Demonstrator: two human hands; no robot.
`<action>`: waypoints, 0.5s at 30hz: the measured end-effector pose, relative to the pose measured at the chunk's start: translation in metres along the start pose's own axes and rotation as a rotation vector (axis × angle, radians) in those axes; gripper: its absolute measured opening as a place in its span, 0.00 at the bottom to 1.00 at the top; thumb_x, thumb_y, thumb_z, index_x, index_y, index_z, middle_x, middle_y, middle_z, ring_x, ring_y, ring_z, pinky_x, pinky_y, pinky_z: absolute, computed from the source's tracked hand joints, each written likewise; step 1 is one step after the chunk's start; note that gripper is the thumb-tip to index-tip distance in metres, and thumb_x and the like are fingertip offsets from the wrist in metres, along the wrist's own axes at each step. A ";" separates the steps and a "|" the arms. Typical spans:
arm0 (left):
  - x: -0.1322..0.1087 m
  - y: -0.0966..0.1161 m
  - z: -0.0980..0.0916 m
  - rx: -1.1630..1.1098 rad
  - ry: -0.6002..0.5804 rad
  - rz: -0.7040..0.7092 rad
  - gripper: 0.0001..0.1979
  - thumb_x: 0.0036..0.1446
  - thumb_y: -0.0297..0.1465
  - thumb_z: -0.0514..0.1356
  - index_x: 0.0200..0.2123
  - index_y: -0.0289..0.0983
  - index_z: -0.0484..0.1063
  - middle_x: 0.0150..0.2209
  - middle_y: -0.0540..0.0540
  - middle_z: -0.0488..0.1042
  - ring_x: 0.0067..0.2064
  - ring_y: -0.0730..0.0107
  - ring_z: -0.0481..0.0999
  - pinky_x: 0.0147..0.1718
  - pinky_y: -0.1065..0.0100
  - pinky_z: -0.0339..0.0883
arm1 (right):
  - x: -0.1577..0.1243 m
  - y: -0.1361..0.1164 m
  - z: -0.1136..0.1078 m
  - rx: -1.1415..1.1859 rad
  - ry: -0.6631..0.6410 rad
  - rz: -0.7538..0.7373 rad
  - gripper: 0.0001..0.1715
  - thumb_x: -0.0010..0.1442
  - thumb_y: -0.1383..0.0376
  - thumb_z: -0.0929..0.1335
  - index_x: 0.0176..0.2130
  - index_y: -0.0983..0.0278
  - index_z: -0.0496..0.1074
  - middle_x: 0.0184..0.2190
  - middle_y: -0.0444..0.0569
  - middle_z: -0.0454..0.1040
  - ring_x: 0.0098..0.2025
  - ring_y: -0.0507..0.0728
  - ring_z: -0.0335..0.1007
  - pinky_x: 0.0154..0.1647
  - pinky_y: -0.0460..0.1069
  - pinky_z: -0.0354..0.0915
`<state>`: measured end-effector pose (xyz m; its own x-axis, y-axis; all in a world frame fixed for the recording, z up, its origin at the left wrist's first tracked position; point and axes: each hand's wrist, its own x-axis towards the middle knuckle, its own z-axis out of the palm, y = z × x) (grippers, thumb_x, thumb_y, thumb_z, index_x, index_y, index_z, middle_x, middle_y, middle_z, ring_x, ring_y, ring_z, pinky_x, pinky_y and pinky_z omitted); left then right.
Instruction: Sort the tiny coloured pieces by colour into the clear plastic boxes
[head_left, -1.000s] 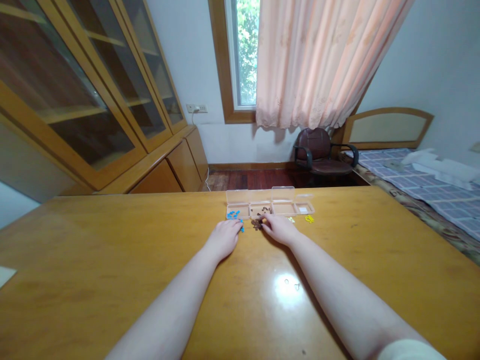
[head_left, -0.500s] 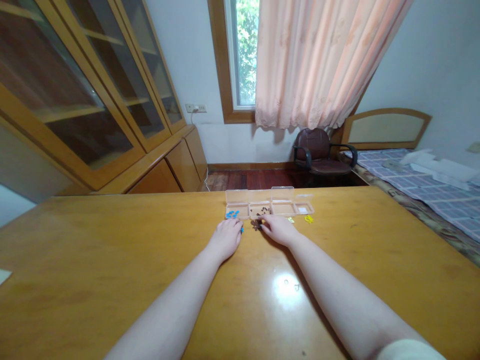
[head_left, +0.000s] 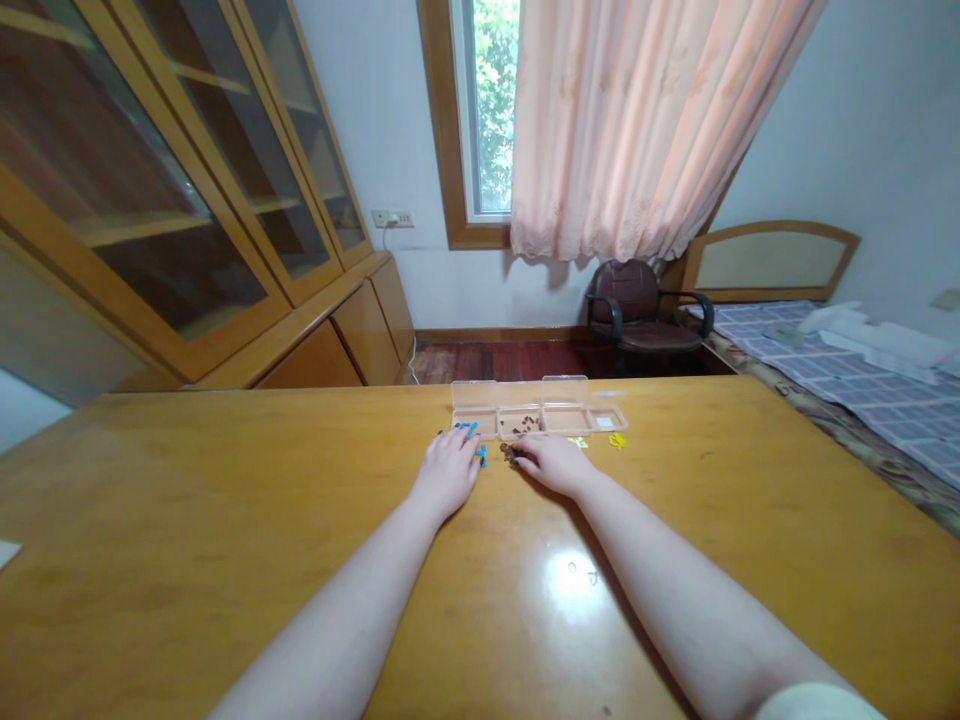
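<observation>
My left hand (head_left: 448, 468) rests palm down at the front of a clear plastic box (head_left: 486, 437), its fingers stretched out and slightly apart. Blue pieces (head_left: 471, 429) show by its fingertips, and a few more blue bits (head_left: 481, 457) lie beside its forefinger on the table. My right hand (head_left: 553, 462) bends over a small heap of brown pieces (head_left: 507, 452), thumb and fingertips closed around some of them. Behind that heap, a second clear box (head_left: 504, 434) contains several brown pieces (head_left: 529, 423). Both hands partly hide the small pieces beneath them.
Two more clear boxes (head_left: 568, 433) (head_left: 619, 428) continue the row rightward, near the table's far edge. Pale pieces (head_left: 580, 442) and yellow pieces (head_left: 617, 440) lie before them. Beyond the wooden table (head_left: 225, 540) stand a chair (head_left: 637, 310), a bed (head_left: 840, 350) and a cabinet (head_left: 300, 300).
My left hand has shifted slightly left and forward, its fingers opening out toward the blue pieces; more blue bits show beside it. My right hand has drawn back a little onto the brown heap.
</observation>
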<state>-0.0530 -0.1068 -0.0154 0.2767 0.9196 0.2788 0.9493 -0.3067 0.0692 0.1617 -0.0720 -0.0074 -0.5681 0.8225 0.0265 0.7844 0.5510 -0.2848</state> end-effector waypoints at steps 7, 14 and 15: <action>0.000 -0.003 0.000 -0.007 -0.044 -0.010 0.17 0.60 0.34 0.51 0.51 0.38 0.66 0.54 0.41 0.68 0.54 0.57 0.66 0.52 0.56 0.58 | 0.000 0.001 -0.002 -0.038 0.009 0.072 0.17 0.63 0.58 0.59 0.46 0.59 0.71 0.40 0.50 0.76 0.43 0.57 0.70 0.41 0.47 0.59; 0.000 -0.001 -0.001 -0.044 0.004 0.041 0.16 0.58 0.31 0.53 0.49 0.39 0.68 0.51 0.43 0.71 0.52 0.59 0.67 0.52 0.58 0.58 | 0.000 -0.002 -0.002 -0.076 0.015 0.044 0.19 0.63 0.57 0.59 0.49 0.59 0.69 0.42 0.50 0.76 0.44 0.58 0.70 0.41 0.48 0.60; 0.000 -0.001 -0.002 -0.051 0.013 0.054 0.15 0.58 0.31 0.53 0.48 0.39 0.68 0.50 0.43 0.72 0.51 0.60 0.68 0.51 0.59 0.59 | 0.001 -0.004 -0.002 -0.075 0.026 0.014 0.20 0.63 0.57 0.59 0.51 0.58 0.67 0.43 0.50 0.75 0.44 0.58 0.70 0.42 0.48 0.60</action>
<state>-0.0539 -0.1072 -0.0139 0.3247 0.8983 0.2961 0.9242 -0.3678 0.1025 0.1589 -0.0733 -0.0048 -0.5510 0.8331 0.0483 0.8093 0.5476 -0.2127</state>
